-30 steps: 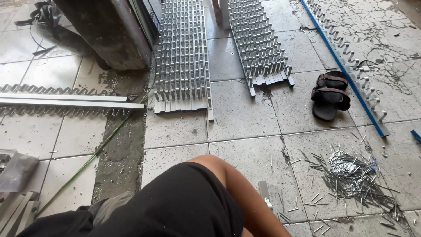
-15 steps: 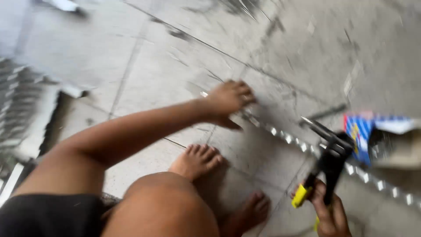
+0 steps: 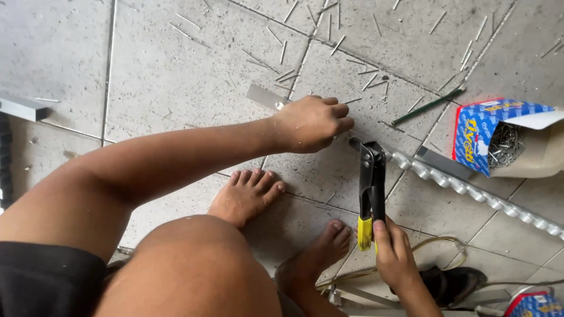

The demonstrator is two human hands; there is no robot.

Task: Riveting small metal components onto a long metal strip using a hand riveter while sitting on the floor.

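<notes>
Grip: our right hand (image 3: 395, 256) is wrapped tight around the yellow-tipped handles of the black hand riveter (image 3: 371, 189), at 5 o'clock. Left hand (image 3: 310, 123), fingers curled, presses the metal strip (image 3: 262, 95) to the tiled floor (image 3: 176, 70) at centre. Riveter nose meets the strip just right of that fist. Judgement: keep the nose square, strip pinned flat, squeeze evenly.
</notes>
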